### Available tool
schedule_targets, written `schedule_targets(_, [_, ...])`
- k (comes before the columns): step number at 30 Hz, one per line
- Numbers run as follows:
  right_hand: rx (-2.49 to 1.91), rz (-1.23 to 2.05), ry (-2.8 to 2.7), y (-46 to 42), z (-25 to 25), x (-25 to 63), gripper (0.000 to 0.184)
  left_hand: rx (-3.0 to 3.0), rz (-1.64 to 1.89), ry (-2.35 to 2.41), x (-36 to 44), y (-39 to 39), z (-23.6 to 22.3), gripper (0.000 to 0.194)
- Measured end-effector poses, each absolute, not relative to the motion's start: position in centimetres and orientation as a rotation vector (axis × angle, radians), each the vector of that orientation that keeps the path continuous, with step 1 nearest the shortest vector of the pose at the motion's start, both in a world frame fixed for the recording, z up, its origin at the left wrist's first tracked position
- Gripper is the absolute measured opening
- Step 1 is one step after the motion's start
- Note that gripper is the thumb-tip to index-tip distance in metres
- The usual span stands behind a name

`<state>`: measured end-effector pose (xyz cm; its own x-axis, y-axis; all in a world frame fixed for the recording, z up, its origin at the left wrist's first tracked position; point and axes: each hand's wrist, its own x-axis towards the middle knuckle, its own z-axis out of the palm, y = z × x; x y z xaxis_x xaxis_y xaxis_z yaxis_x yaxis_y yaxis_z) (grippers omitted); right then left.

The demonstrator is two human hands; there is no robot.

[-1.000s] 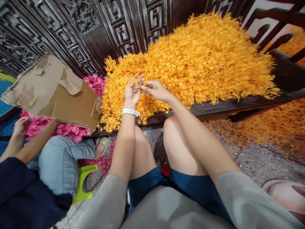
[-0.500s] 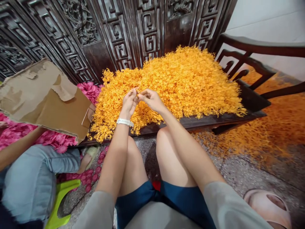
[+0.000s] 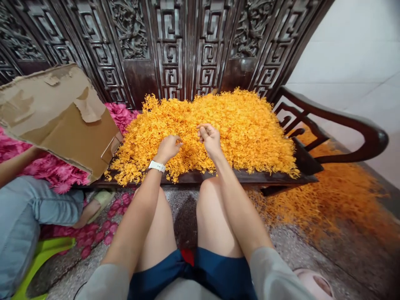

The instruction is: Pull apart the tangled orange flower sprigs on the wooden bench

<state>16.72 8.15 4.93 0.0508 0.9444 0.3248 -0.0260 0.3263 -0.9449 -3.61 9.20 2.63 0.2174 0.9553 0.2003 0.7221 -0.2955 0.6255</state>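
Countless orange sprigs (image 3: 246, 125) are lying heaped on the seat of a dark wooden bench (image 3: 200, 178), and the person's hands are working right over them from the head view. The left hand (image 3: 168, 149), wearing a white watch strap (image 3: 156, 166), is bending down with its fingers curling into the heap; whether it is gripping any sprigs, I cannot tell. The right hand (image 3: 208, 139) is rising well apart from it, with its fingertips (image 3: 200, 132) drawing together in a small pinch, though nothing held is showing clearly. Keeping the hands low and working with the fingertips seems to suit such fine, tangling stuff, and the wrists are staying clear of the pile. Behind, a carved wooden panel (image 3: 168, 54) is backing the bench, while more sprigs are spilling across the speckled floor (image 3: 325, 204) on the right. To the left, a torn cardboard sheet (image 3: 59, 112) is leaning over pink flowers (image 3: 53, 173), beside a co-worker's denim-clad leg (image 3: 21, 204).
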Motion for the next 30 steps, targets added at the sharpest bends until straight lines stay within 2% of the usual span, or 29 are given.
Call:
schedule_targets(3, [-0.835,1.194,-1.627,6.3,6.1,16.0,0.049,2.316,0.596,1.702,-5.1,9.3,2.3,0.028])
schedule_targets(7, [-0.735,1.549,-2.07,3.8,8.8,16.7,0.045,2.38,0.428,1.722,-6.4,9.5,2.4,0.034])
schedule_targets(10, [-0.869,1.421,-1.998,2.6,11.0,18.6,0.045,2.417,0.37,1.66,-6.6,9.4,2.5,0.038])
schedule_targets(13, [-0.93,1.031,-1.481,1.6,12.4,20.3,0.048,2.393,0.308,1.574,-6.5,9.5,2.3,0.042])
schedule_targets(15, [-0.843,0.928,-1.133,1.1,12.2,20.4,0.052,2.417,0.268,1.511,-6.4,9.8,1.9,0.047])
schedule_targets(17, [-0.781,1.055,-0.944,0.6,11.1,19.8,0.046,2.438,0.217,1.484,-6.3,10.1,1.6,0.051])
schedule_targets(21, [-0.888,1.426,-0.956,-0.2,8.9,17.7,0.034,2.45,0.101,1.474,-6.1,10.1,0.8,0.055])
schedule_targets(30, [-1.027,1.401,-1.422,4.9,12.4,12.1,0.021,2.492,-0.064,1.576,-4.1,10.3,-0.9,0.047])
